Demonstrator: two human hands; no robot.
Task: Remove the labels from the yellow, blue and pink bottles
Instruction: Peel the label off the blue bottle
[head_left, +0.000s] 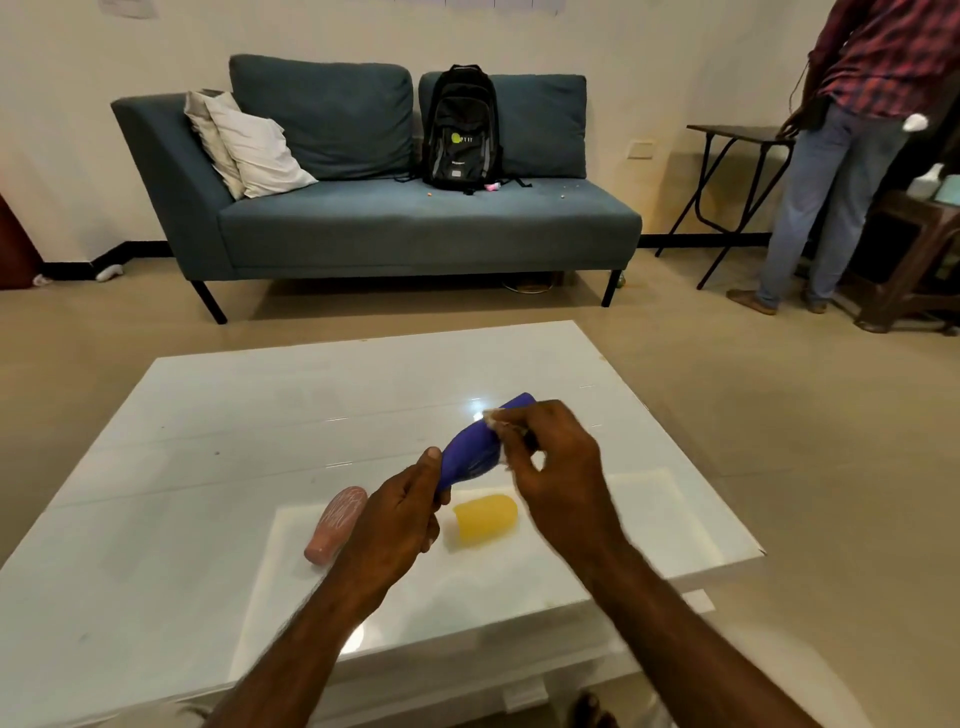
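While gripped low by left hand (397, 525) above white table (208, 415), blue bottle (480, 447) slanting up-right; right hand (550, 467) pinching label scrap (496, 418) near upper end. Pink bottle (337, 525), yellow bottle (485, 517) lying below.

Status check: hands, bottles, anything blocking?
Left hand grips blue bottle low; right hand picks at its label. Pink bottle and yellow bottle lie on table. Nothing blocking.
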